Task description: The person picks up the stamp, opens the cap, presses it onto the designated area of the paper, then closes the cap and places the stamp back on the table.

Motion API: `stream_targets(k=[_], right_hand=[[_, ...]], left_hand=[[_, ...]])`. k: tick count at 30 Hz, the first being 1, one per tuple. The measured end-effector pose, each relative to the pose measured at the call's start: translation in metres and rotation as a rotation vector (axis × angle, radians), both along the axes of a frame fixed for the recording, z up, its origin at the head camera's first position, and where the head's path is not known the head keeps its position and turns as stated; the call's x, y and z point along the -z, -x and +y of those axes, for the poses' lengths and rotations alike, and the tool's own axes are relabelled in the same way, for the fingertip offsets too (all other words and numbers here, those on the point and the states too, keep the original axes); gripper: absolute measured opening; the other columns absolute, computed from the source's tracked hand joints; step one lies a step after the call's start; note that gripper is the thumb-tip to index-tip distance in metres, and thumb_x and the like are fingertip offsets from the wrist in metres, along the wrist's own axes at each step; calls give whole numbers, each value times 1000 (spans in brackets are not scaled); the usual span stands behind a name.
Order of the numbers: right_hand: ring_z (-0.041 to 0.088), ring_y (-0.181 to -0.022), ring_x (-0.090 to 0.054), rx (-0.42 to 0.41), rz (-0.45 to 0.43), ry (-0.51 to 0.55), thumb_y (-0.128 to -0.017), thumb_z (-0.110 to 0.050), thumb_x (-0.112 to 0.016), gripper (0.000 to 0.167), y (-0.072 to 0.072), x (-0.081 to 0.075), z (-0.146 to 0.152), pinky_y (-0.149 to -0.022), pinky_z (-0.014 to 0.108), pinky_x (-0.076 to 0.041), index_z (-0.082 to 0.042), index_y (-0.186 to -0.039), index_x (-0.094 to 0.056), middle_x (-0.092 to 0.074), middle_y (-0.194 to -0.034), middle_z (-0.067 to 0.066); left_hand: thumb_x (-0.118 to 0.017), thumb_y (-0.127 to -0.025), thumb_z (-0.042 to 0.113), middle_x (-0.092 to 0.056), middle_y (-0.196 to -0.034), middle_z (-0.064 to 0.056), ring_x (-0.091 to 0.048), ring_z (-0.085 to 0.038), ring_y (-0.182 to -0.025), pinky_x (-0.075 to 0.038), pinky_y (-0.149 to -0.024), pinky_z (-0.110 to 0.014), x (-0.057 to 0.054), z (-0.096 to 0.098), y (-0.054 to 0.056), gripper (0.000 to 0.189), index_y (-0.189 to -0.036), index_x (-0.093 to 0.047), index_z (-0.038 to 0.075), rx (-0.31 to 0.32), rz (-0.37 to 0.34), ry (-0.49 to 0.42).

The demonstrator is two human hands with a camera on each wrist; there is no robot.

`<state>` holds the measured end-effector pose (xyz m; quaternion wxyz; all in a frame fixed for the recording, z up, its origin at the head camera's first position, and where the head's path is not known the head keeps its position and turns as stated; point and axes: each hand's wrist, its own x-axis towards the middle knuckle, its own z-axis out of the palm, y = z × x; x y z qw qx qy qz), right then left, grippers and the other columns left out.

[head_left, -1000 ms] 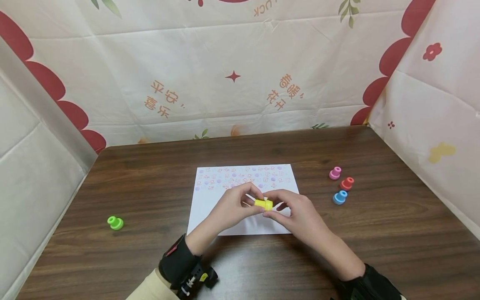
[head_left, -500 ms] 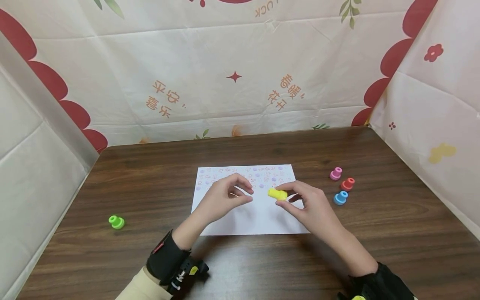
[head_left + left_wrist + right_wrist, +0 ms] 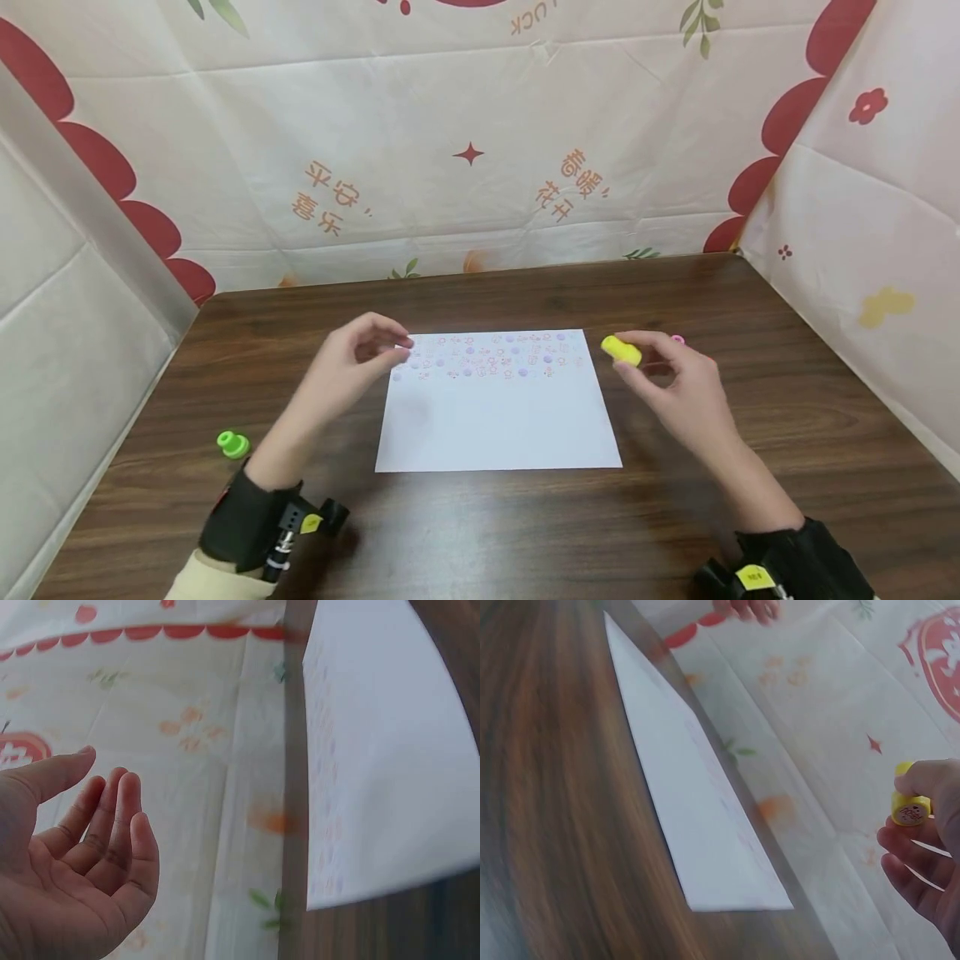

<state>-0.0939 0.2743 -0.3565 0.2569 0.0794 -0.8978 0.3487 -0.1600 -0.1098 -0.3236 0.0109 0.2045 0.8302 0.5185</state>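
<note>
Between the thumb and fingers of my right hand (image 3: 678, 392) is a small yellow stamp (image 3: 622, 350), held above the table to the right of the paper. Its patterned round end face shows in the right wrist view, where the yellow stamp (image 3: 910, 808) is pinched at the right edge. My left hand (image 3: 343, 367) hovers by the paper's far left corner with fingers relaxed and nothing in them; the left wrist view shows its bare palm (image 3: 82, 877). The white paper (image 3: 498, 425) lies mid-table, with rows of small purple, pink and orange prints along its far part.
A green stamp (image 3: 233, 444) stands on the brown wooden table (image 3: 480, 533) at the left, close to my left forearm. Behind my right hand, a bit of a pink stamp (image 3: 678, 339) peeks out. A printed white cloth (image 3: 420, 108) hangs behind the table.
Both hands have drawn apart from over the paper. The left hand let go of the yellow stamp and moved left; the right hand carried it right, covering most of the stamps there.
</note>
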Motion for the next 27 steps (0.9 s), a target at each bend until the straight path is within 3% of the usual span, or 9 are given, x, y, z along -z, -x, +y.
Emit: stream_targets(k=[3, 7, 11, 14, 20, 23, 27], right_hand=[[-14, -82, -55, 47, 6, 15, -86, -10, -77, 30, 0, 0, 14, -71, 4, -48, -6, -115, -70, -73, -100, 11], [-16, -84, -54, 120, 5, 43, -88, -13, -76, 30, 0, 1, 33, -71, 1, -45, -4, -116, -69, -72, -101, 13], [-18, -86, -53, 199, 0, 66, -90, -17, -74, 30, 0, 5, 51, -73, -1, -44, -3, -115, -66, -66, -97, -13], [-22, -87, -50, 259, -27, 75, -91, -19, -73, 32, 0, 8, 63, -74, -3, -42, -2, -116, -63, -59, -100, -19], [-24, -85, -44, 349, -109, 68, -93, -24, -70, 38, -1, 17, 86, -72, -4, -39, -1, -121, -57, -65, -114, 15], [-25, -86, -41, 381, -145, 68, -94, -26, -68, 40, -1, 23, 96, -71, -4, -37, -1, -122, -55, -64, -119, 20], [-11, -91, -49, 413, -194, 49, -95, -29, -66, 42, -1, 29, 106, -69, -3, -35, 0, -123, -55, -62, -123, 22]], left_hand=[[-67, -95, 10, -71, -109, -18, -70, -9, -89, -55, -76, -20, -2, -21, 0, 21, -113, -63, 0, -32, 14, -8], [-66, -96, 13, -73, -104, 2, -70, -2, -89, -56, -76, -18, -4, -50, -3, 24, -115, -61, -1, -77, 36, 3], [-65, -97, 18, -69, -100, 21, -69, 2, -89, -54, -75, -14, -3, -79, -7, 26, -118, -61, 2, -137, 76, 54], [-65, -97, 18, -67, -100, 26, -68, 6, -88, -53, -74, -12, 0, -97, -10, 26, -118, -60, 3, -181, 98, 76], [-66, -97, 18, -64, -98, 32, -65, 13, -88, -50, -74, -8, 6, -127, -16, 27, -120, -60, 5, -270, 113, 133], [-66, -97, 23, -62, -97, 33, -60, 19, -87, -47, -74, -5, 8, -137, -21, 29, -120, -60, 7, -336, 132, 216], [-67, -96, 30, -73, -102, 6, -49, 28, -82, -41, -72, -1, 12, -147, -25, 31, -117, -62, 9, -421, 172, 368]])
